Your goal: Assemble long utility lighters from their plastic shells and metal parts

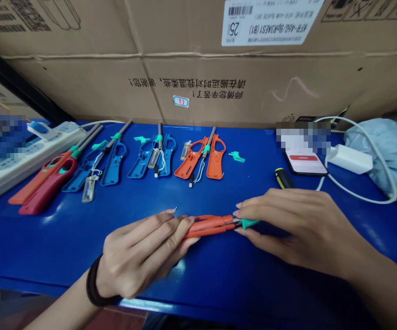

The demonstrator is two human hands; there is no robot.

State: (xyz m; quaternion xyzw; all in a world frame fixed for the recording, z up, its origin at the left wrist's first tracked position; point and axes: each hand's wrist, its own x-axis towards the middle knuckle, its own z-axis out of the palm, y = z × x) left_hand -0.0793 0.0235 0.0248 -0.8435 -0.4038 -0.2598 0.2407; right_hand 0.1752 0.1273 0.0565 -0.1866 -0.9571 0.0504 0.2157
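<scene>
My left hand (pixel 150 252) is closed round an orange lighter casing (pixel 212 224), whose two halves lie face to face with a narrow gap at the right end. A green collar piece (pixel 249 223) sits at that end, pinched by the thumb and fingers of my right hand (pixel 287 224). Most of the metal tube beyond the collar is hidden by my right hand. Behind my hands lie opened lighters: an orange pair of shell halves (pixel 215 158), a blue pair (pixel 166 156) and another blue pair (pixel 114 162), with tubes, wires and clear fuel tanks.
Two assembled lighters, one red (pixel 49 190), lie at the left beside a white power strip (pixel 2 167). A loose green trigger (pixel 237 156), a screwdriver (pixel 284 178), a phone (pixel 306 160) and a white charger (pixel 351 159) with cable are at the right. A cardboard box (pixel 98 91) stands behind.
</scene>
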